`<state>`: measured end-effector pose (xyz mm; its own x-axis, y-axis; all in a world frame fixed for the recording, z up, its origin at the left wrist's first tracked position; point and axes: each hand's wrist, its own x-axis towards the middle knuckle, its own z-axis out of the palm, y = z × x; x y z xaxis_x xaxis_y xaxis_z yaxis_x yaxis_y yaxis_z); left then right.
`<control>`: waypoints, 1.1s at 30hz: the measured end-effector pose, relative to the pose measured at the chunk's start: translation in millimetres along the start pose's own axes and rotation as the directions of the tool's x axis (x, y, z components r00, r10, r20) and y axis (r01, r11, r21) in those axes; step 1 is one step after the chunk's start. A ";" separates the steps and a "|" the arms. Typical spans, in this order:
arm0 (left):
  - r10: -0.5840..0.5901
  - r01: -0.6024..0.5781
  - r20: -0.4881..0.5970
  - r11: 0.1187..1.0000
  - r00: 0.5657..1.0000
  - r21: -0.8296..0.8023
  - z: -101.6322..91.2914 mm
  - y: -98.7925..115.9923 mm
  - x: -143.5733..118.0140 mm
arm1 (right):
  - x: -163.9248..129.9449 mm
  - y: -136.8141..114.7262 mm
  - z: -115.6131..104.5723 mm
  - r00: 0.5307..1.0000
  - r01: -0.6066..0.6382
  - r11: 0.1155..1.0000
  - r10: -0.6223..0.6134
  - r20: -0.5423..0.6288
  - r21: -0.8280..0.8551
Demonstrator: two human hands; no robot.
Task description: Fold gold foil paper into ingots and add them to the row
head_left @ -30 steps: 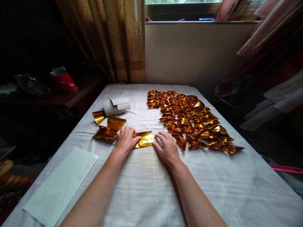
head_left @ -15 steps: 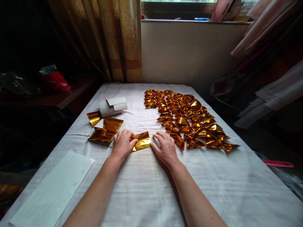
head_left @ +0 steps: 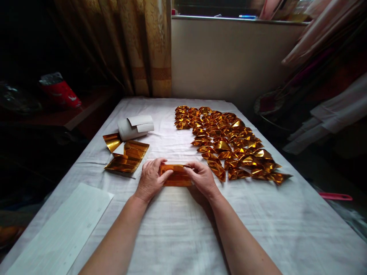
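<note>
1. A table (head_left: pixel 177 236) covered in a white cloth runs away from the person toward a pale wall under a window sill, with a patterned curtain (head_left: pixel 143 46) hanging at the far left of that wall.
2. Far out to the left of the left hand, on a dark side shelf, lies a red packet (head_left: pixel 60 91).
3. Near the table's left edge, below and left of the left forearm, lies a long white paper sheet (head_left: pixel 63 233).
4. Just left of the left hand, almost touching it, sits a loose pile of flat gold foil sheets (head_left: pixel 126 158).
5. Beyond that pile, farther from the person, lies a white paper roll (head_left: pixel 134 128) on its side.
6. The left hand (head_left: pixel 150 177) grips the left end of a gold foil piece (head_left: pixel 176 175), thumb on the near face and fingers curled behind its top edge.
7. The gold foil piece is held between both hands just above the cloth, folded into a long narrow band.
8. The right hand (head_left: pixel 202 176) pinches the right end of the same piece, thumb and forefinger closed on its upper edge.
9. Right of the right hand, starting just beside it and spreading away toward the wall, lie rows of folded gold ingots (head_left: pixel 229 141) covering the cloth.
10. Far right of the hands, off the table, hang pale fabrics (head_left: pixel 329 114).
</note>
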<state>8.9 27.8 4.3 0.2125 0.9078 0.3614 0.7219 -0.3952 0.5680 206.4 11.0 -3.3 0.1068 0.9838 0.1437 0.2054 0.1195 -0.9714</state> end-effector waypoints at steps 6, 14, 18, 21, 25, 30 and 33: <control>-0.256 0.254 0.014 0.948 0.967 -0.191 0.7 -3.8 0.8 | -1.4 2.3 0.7 0.998 -0.027 0.998 0.030 -0.064 0.048; -0.333 0.317 0.011 0.884 0.943 -0.344 6.1 -4.5 -0.3 | -2.9 -3.0 0.9 0.999 -0.025 0.999 0.026 -0.047 0.020; -0.332 0.314 0.015 0.874 0.943 -0.371 7.0 -6.1 -0.6 | -2.4 -4.5 -0.1 0.999 0.001 0.999 -0.003 -0.048 -0.038; -0.334 0.315 0.018 0.870 0.943 -0.380 7.8 -7.6 -0.8 | -2.5 -2.3 1.3 0.998 -0.016 0.998 0.012 -0.059 -0.055; -0.329 0.314 0.020 0.880 0.944 -0.356 7.3 -8.0 -0.7 | -2.8 1.1 3.2 0.995 -0.005 0.993 -0.006 -0.096 -0.117; -0.267 0.262 -0.012 0.952 0.964 -0.158 3.7 -3.3 0.5 | 0.0 3.7 4.7 0.980 0.087 0.909 -0.151 -0.128 -0.408; -0.193 0.194 -0.042 0.980 0.980 0.046 2.9 0.6 1.0 | 1.3 4.4 7.7 0.969 0.120 0.795 -0.224 -0.104 -0.595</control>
<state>11.4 28.8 2.9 0.0416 0.9602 0.2761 0.7790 -0.2042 0.5929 199.9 13.8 -8.8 0.1584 0.9126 0.3769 0.7550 0.1340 -0.6419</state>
